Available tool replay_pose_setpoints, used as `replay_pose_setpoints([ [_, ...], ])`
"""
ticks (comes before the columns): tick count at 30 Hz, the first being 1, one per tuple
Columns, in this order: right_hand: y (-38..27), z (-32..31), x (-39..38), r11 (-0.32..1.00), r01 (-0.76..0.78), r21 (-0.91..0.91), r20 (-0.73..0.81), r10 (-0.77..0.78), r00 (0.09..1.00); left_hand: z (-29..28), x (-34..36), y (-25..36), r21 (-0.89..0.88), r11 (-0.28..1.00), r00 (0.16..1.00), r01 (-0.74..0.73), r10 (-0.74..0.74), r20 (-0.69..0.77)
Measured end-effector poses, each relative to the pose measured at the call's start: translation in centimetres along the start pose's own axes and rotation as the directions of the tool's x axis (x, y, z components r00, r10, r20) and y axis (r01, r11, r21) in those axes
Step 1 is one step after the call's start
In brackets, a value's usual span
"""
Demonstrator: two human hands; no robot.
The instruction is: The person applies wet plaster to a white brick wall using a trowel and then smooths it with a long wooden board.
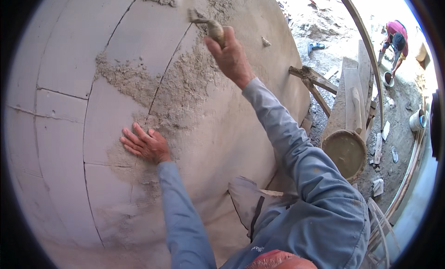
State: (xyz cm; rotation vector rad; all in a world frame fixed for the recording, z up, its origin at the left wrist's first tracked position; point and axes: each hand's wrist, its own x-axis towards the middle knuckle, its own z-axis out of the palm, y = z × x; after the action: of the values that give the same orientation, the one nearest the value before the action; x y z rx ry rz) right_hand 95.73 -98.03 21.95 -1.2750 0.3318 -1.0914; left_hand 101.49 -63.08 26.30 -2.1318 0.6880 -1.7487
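A wall of large pale blocks (60, 144) with dark joints fills the left and middle. Rough grey mortar (183, 86) clings to it in patches, and smoother plaster (259, 83) covers its right part. My right hand (234, 58) is wrapped round the handle of a trowel (215, 31), raised near the top; its blade is blurred by motion at the upper edge. Lower and to the left, my left hand (146, 145) lies against the wall with fingers spread, at the edge of the mortar, holding nothing.
To my right, a round basin of wet mortar (344, 156) stands at the near end of planks (340, 95), with a long wooden float (357, 109) on them. Wooden braces (315, 81) reach the wall. Beyond, a person (397, 39) bends over a bucket (388, 79); another bucket (417, 120) stands nearer.
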Motion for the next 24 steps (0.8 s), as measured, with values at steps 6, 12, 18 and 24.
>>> replay_pose_setpoints([
  [6, 10.8, -2.9, 2.0, 0.864, -0.359, 0.354, -0.048, 0.400, 0.915, -0.3, 1.2, 1.8, -0.003, 1.000, 1.000, 0.012, -0.012, 0.020],
  [12, 5.7, -4.3, -4.3, 0.894, -0.379, 0.239, -0.005, 0.391, 0.920, -0.2, 0.6, 0.5, 0.017, 0.999, 0.999, 0.028, -0.029, 0.025],
  [18, 1.1, -0.5, -0.3, 0.968, 0.251, 0.006, -0.154, -0.247, 0.957, -0.2, 0.5, 0.3, 0.015, 1.000, 0.999, 0.024, -0.025, 0.031],
  [24, 14.7, -3.6, -8.3, 0.762, -0.477, 0.439, -0.087, 0.564, 0.821, -0.7, 1.3, 0.3, -0.008, 1.000, 1.000, 0.020, -0.020, 0.018],
])
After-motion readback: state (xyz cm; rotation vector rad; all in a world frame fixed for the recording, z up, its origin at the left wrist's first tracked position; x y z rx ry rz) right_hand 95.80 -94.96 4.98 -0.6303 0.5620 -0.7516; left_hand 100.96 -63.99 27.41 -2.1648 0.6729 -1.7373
